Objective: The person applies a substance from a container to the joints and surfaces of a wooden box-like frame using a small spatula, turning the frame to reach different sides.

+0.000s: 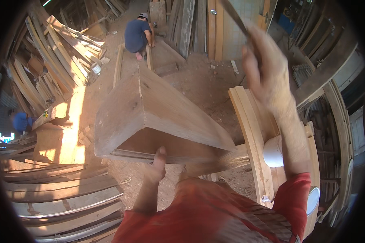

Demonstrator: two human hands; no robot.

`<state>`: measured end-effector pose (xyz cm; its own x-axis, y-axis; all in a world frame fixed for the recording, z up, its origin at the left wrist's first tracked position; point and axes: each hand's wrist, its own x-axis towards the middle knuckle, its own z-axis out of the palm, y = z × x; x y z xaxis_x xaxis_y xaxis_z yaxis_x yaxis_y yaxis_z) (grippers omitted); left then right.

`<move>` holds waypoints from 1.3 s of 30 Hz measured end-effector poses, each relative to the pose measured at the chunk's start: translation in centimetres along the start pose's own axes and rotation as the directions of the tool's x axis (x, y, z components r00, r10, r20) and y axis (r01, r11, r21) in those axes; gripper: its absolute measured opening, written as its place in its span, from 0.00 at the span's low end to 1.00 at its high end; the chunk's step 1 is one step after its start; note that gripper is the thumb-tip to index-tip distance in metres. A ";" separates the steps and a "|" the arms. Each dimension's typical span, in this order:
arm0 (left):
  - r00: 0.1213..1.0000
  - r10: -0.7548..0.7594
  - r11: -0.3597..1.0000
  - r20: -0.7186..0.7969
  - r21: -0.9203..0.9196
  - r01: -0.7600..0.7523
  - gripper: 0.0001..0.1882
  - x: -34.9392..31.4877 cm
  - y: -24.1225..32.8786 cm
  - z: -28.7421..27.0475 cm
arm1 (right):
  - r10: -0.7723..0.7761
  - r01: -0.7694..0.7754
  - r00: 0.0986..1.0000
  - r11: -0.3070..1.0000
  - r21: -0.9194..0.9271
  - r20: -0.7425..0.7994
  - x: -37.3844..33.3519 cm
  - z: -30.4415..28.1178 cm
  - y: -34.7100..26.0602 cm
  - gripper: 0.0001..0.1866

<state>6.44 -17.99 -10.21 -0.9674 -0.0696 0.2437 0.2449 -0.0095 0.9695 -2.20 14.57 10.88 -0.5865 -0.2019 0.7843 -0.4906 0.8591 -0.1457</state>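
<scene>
At centre frame, 1 wooden box (pixel 174 107) sat at an angle, its open side toward the lower edge. Left hand (pixel 159 163), lower centre: grip closed on the box's near edge, thumb over the rim; other fingers mostly hidden. Right hand (pixel 268 69), upper right: blurred, grip closed around 1 thin dark tool (pixel 235 17), raised well apart from the box; tool type could not be told. Right of the box: pale planks (pixel 247 133) and 1 white tub (pixel 273 154). Top centre: 1 co-worker (pixel 137 35), crouched.

Handling (judged): panels looked stiff and dry, fairly heavy for 1 hand, unlikely to slip; corner joints might have split under a knock. Best hold seemed the near rim around its middle. Support beneath could not be told.
</scene>
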 end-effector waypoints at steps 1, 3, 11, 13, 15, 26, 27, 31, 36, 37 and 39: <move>0.998 0.057 0.996 -0.007 0.068 -0.056 0.16 0.1 1.8 0.1 | -0.099 0.100 0.995 0.993 -0.067 0.016 5.3 0.2 0.0 0.24; 0.992 0.114 0.991 0.059 0.057 -0.118 0.16 0.9 1.9 0.9 | -0.243 0.278 0.959 0.904 -0.326 0.145 14.2 -1.8 -0.3 0.23; 0.997 -0.073 0.970 0.020 0.233 0.066 0.19 -2.1 -2.4 -4.5 | -0.299 0.406 0.911 0.764 -0.501 0.283 30.7 6.2 -1.2 0.19; 0.998 -0.026 0.977 0.065 0.211 0.012 0.21 -2.7 -3.4 -5.5 | -0.243 0.466 0.859 0.737 -0.489 0.452 31.0 7.6 -2.0 0.20; 0.998 -0.039 0.982 0.042 0.187 0.030 0.20 -2.7 -2.8 -6.0 | -0.052 0.559 0.679 0.683 -0.470 0.732 29.2 7.7 -4.3 0.23; 0.985 0.052 0.992 0.162 0.102 -0.069 0.15 -2.6 -3.3 -5.6 | -0.072 0.428 0.812 0.748 -0.507 0.580 28.1 14.5 5.4 0.16; 0.986 0.050 0.993 0.159 0.098 -0.066 0.15 -2.3 -2.3 -5.0 | -0.018 0.312 0.876 0.783 -0.538 0.482 28.6 14.1 5.9 0.16; 0.991 0.024 0.986 0.128 0.158 -0.044 0.12 -1.7 -0.7 -4.0 | -0.172 0.354 0.901 0.822 -0.446 0.398 27.7 13.5 9.5 0.14; 0.991 0.086 0.987 0.106 0.128 -0.099 0.11 -0.6 1.2 -2.6 | -0.143 0.475 0.755 0.792 -0.383 0.640 20.0 14.7 7.5 0.12; 0.993 0.067 0.993 0.097 0.095 -0.076 0.11 -0.2 1.0 -2.2 | -0.165 0.460 0.759 0.820 -0.340 0.630 18.4 13.7 7.2 0.09; 0.973 -0.128 0.992 0.192 0.004 0.130 0.13 -1.1 -0.9 -3.7 | -0.189 0.273 0.896 0.948 -0.162 0.402 11.9 11.8 6.6 0.09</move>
<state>7.54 -21.63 -11.50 -0.9851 0.1247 0.1181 0.1172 -0.0141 0.9930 -20.06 12.30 12.12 -0.6919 -0.5324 0.4877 -0.5210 0.8358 0.1732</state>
